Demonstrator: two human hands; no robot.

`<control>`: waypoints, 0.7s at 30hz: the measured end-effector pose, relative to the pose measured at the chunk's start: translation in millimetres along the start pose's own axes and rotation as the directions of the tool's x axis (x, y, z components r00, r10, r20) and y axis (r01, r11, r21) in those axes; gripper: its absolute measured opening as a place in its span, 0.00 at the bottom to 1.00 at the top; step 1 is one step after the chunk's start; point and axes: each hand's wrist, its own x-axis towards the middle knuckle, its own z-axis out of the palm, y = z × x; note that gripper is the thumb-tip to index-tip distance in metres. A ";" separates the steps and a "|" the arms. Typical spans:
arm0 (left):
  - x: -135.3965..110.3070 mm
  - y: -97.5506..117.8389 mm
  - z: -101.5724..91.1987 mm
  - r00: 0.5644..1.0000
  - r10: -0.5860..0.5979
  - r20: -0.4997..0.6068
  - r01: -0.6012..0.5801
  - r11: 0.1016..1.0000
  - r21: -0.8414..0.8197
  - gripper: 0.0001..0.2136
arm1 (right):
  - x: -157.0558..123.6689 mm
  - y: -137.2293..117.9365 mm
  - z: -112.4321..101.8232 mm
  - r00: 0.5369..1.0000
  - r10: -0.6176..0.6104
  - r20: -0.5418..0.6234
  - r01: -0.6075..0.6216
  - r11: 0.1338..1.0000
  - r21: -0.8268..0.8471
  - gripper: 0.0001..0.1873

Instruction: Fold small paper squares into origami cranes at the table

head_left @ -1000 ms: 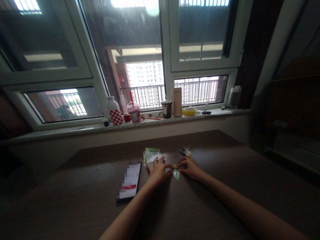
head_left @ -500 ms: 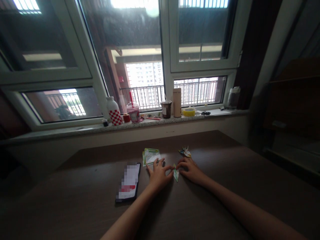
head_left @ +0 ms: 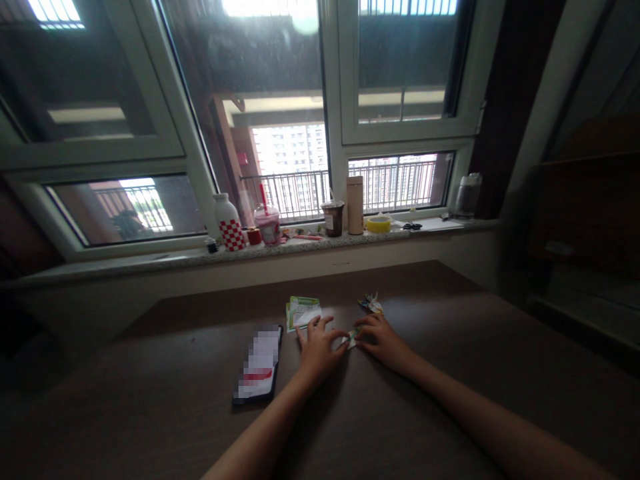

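Between my two hands, low over the table, is a small folded piece of green-and-white paper [head_left: 351, 338]. Thumb and forefinger of my left hand [head_left: 321, 347] pinch its left end, while the other fingers spread toward the paper sheets. My right hand [head_left: 384, 341] grips the right end with its fingertips, which partly cover it. Just beyond the right hand lies a folded paper figure [head_left: 371, 303] with pointed tips. A few green-and-white printed sheets [head_left: 304, 312] rest beyond my left hand.
A phone [head_left: 259, 365] lies left of my left forearm on the brown table [head_left: 200, 440]. Along the windowsill stand a checkered bottle [head_left: 230, 223], a pink drink cup [head_left: 268, 225], a brown drink cup [head_left: 333, 219], a beige flask [head_left: 355, 205] and a yellow tape roll [head_left: 379, 224].
The folded paper has turned from pointing toward me to lying slantwise between my fingers. My right fingers have closed in on its right end; both hands stay in nearly the same place.
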 end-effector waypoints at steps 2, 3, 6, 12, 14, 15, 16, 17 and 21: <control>0.7 -1.1 0.1 1.000 0.012 0.008 -0.012 1.000 0.009 0.08 | 0.1 -0.6 -0.2 0.999 -0.046 0.006 0.046 0.999 0.000 0.04; 1.0 -1.8 0.3 1.000 0.013 0.009 -0.014 1.000 0.011 0.07 | 0.2 -1.2 -0.6 0.998 -0.067 0.011 0.067 0.998 -0.002 0.04; 1.9 -3.6 1.2 1.000 0.014 0.011 -0.015 1.000 0.018 0.06 | 0.6 -4.9 -3.6 0.993 -0.110 0.030 0.111 0.994 -0.020 0.04; 1.8 -5.1 2.7 1.000 0.028 -0.001 -0.028 0.999 0.028 0.05 | 1.6 -11.1 -10.3 0.990 -0.134 0.033 0.136 0.985 -0.101 0.01; 1.7 -4.9 2.6 1.000 0.028 0.005 -0.028 0.999 0.021 0.06 | 1.5 -10.7 -10.7 0.991 -0.133 0.034 0.136 0.983 -0.126 0.02; 1.8 -4.7 2.4 1.000 0.025 0.009 -0.025 1.000 0.018 0.06 | 1.3 -10.2 -10.5 0.991 -0.133 0.034 0.136 0.981 -0.136 0.02; 1.9 -4.4 2.2 1.000 0.021 0.012 -0.021 1.000 0.015 0.06 | 1.1 -9.6 -10.2 0.990 -0.135 0.036 0.139 0.980 -0.145 0.03; 2.0 -4.1 2.0 1.000 0.016 0.017 -0.017 1.000 0.014 0.06 | 1.0 -9.0 -9.7 0.990 -0.139 0.036 0.143 0.978 -0.152 0.04; 2.5 -4.0 2.2 1.000 0.011 0.021 -0.012 1.000 0.017 0.05 | 0.4 -8.1 -7.9 0.986 -0.164 0.033 0.167 0.969 -0.180 0.05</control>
